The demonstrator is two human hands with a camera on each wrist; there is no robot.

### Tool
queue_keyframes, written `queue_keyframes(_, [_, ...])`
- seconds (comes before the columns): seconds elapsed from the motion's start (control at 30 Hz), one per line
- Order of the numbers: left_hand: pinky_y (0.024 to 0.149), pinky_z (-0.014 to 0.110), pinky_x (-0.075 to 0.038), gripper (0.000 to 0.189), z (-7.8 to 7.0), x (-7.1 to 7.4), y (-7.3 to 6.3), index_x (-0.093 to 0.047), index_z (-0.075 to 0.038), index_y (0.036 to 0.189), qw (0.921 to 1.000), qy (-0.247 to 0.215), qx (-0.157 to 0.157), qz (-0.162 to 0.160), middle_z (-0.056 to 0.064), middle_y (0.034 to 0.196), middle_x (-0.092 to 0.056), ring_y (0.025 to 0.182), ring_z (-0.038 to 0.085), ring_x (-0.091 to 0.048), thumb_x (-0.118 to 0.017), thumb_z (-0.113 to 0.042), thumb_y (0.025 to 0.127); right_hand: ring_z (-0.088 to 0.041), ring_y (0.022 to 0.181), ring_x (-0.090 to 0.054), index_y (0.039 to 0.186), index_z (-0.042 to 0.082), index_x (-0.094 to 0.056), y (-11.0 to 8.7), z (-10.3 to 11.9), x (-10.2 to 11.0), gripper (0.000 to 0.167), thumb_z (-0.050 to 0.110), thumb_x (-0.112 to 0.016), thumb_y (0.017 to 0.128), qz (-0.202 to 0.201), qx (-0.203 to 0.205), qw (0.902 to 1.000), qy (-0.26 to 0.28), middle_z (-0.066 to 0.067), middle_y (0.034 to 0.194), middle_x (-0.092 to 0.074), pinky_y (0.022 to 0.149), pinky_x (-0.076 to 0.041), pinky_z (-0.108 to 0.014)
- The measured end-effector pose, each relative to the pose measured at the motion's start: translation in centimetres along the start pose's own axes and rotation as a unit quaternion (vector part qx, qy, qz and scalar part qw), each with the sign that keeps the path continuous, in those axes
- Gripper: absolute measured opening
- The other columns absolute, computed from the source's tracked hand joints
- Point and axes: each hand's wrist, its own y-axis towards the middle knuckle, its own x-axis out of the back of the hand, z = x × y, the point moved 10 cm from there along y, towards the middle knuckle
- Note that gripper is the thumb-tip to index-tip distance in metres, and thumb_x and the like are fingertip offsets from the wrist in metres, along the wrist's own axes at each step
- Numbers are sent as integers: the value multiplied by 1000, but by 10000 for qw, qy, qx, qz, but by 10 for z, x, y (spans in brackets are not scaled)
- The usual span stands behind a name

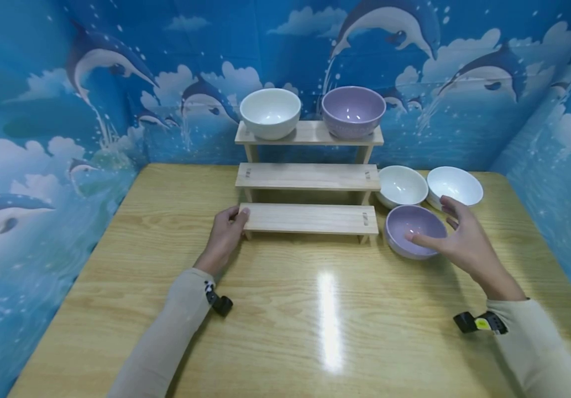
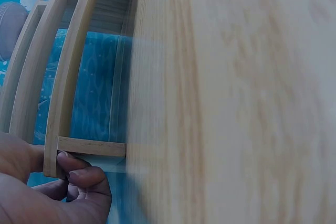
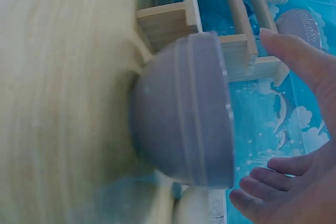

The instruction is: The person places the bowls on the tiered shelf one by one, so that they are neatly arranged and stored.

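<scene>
My left hand pinches the left end of the lowest step of a three-tier wooden shelf; in the left wrist view the thumb and curled fingers close round the board's end. Over on the right, my right hand hovers by a purple bowl standing upright on the table. Its thumb reaches over the bowl's opening and its fingers spread apart. The right wrist view shows a gap between this hand and the bowl's rim.
On the top step sit a white bowl and another purple bowl. Behind the near purple bowl stand two more white bowls, one beside the shelf and one farther right. A dolphin-printed backdrop encloses the wooden table.
</scene>
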Motion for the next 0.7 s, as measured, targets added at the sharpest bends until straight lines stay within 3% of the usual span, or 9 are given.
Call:
queue_keyframes(0.23, [87,34,-51,60,0,-1,0,-36,0,154,10000,10,-6,40,17,128,-53,96,21,-55,-49,-36,108,-56,139,-28,161,0,-12,-3,-9,-10,124,33,-93,73,75,121,9997,-176,-35,157,-22,102,-34,-73])
queue_keyframes(0.47, [87,33,-51,60,1,-1,1,-37,0,154,10000,32,0,13,16,128,-53,98,21,-55,-48,-36,108,-46,120,-47,159,3,-23,-3,-9,-16,123,33,-98,66,-102,393,9989,-232,-28,143,-42,91,-44,-64])
queue_keyframes(0.7, [84,32,-51,58,0,-1,0,-38,0,153,10000,53,-57,31,15,124,-54,96,20,-55,-48,-36,108,-52,124,-42,160,-1,-12,-5,-14,-21,133,35,-98,65,-245,299,9987,-345,-34,147,-34,92,-42,-71])
